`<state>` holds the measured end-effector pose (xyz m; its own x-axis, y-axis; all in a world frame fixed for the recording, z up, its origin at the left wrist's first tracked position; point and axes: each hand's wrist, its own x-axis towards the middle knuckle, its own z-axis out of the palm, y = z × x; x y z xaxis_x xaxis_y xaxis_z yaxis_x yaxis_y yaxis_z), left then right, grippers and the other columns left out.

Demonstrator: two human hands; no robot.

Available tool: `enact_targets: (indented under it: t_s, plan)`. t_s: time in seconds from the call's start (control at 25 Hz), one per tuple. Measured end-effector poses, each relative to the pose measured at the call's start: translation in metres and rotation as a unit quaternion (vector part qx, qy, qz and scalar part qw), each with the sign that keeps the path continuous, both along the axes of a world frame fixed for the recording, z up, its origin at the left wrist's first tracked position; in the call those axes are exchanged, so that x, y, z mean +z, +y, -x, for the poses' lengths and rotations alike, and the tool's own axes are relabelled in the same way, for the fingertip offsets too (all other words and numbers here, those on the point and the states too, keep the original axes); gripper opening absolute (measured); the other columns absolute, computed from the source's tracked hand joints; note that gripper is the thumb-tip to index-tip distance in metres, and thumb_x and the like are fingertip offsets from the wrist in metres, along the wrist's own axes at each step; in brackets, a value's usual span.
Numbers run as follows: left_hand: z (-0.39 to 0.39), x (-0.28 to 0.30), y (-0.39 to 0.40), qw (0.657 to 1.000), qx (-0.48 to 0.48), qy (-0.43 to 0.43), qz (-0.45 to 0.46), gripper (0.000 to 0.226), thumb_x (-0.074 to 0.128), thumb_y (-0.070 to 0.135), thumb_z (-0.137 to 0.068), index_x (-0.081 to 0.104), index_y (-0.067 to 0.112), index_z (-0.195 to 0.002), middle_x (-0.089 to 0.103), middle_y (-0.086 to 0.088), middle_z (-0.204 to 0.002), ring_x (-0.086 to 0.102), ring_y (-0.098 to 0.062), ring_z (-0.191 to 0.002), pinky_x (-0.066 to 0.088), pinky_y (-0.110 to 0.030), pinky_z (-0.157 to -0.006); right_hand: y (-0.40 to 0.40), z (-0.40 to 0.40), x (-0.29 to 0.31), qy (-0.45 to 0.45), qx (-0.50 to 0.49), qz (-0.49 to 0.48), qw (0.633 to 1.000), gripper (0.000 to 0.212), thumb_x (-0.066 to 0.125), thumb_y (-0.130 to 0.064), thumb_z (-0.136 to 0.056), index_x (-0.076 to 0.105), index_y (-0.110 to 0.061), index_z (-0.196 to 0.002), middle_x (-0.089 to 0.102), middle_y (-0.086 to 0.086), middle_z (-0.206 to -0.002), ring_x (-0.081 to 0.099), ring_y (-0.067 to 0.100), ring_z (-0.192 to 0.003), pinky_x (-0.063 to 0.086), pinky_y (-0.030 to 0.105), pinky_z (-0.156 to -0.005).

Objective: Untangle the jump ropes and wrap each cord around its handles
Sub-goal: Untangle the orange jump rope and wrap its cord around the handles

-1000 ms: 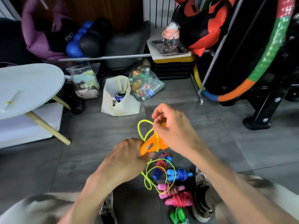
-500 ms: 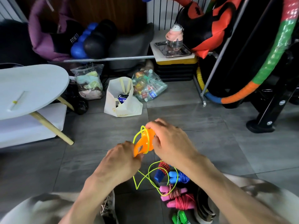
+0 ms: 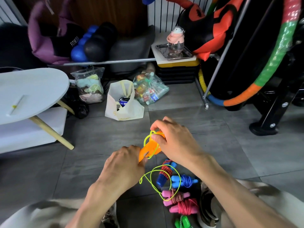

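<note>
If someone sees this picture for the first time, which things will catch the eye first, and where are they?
In the centre, the left hand and the right hand hold bright orange handles with a neon yellow cord looping down to the floor. Below them, near the bottom edge, lie wrapped jump ropes in blue, pink and green. On the right, a multicoloured hoop curves down the frame.

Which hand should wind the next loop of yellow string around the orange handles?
Probably the right hand. It already pinches the yellow cord at the top of the orange handles, while the left hand grips their lower end and steadies them. Loose cord hangs below, waiting to be wound.
</note>
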<state>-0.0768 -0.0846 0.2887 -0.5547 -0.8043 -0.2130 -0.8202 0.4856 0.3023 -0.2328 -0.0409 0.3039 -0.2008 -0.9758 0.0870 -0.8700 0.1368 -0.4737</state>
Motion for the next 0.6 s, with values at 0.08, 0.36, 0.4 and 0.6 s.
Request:
enact_targets:
  t_s: [0.08, 0.36, 0.4, 0.6]
  plan:
    - [0.000, 0.000, -0.002, 0.998, 0.022, 0.032, -0.039, 0.032, 0.053, 0.047, -0.093, 0.046, 0.023, -0.072, 0.054, 0.002, -0.070, 0.058, -0.026, -0.076, 0.041, -0.030, -0.064, 0.001, 0.000, 0.005, -0.006, 0.003, 0.046, 0.999, 0.014, 0.059, -0.032, -0.093, 0.059, -0.026, -0.106, 0.051, -0.012, -0.098, 0.060, 0.017, -0.087, 0.044, 0.034, -0.072]
    - [0.003, 0.000, 0.001, 0.997, 0.031, 0.041, -0.062, 0.036, 0.056, 0.046, -0.092, 0.045, 0.022, -0.067, 0.049, 0.005, -0.064, 0.053, -0.021, -0.065, 0.037, -0.028, -0.059, 0.003, -0.008, 0.000, 0.106, -0.058, 0.029, 0.992, 0.016, 0.042, -0.013, -0.095, 0.042, -0.014, -0.111, 0.060, 0.005, -0.103, 0.060, 0.027, -0.094, 0.039, 0.032, -0.068]
    - [0.003, 0.003, 0.000, 0.994, 0.038, 0.070, -0.080, 0.038, 0.057, 0.042, -0.092, 0.044, 0.019, -0.065, 0.046, 0.005, -0.058, 0.047, -0.018, -0.057, 0.034, -0.027, -0.054, 0.003, -0.004, 0.004, 0.095, -0.088, 0.029, 0.991, 0.017, 0.041, -0.014, -0.097, 0.040, -0.013, -0.114, 0.059, 0.005, -0.104, 0.061, 0.027, -0.095, 0.040, 0.033, -0.069]
    - [-0.003, 0.029, -0.010, 0.882, 0.137, 0.355, -0.277, 0.024, 0.059, 0.026, -0.095, 0.068, 0.004, -0.088, 0.043, -0.003, -0.053, 0.032, -0.011, -0.042, 0.026, -0.018, -0.040, 0.010, 0.044, 0.020, 0.041, -0.233, -0.079, 0.968, 0.022, 0.053, -0.025, -0.090, 0.049, -0.018, -0.110, 0.066, 0.005, -0.104, 0.062, 0.034, -0.099, 0.035, 0.034, -0.070]
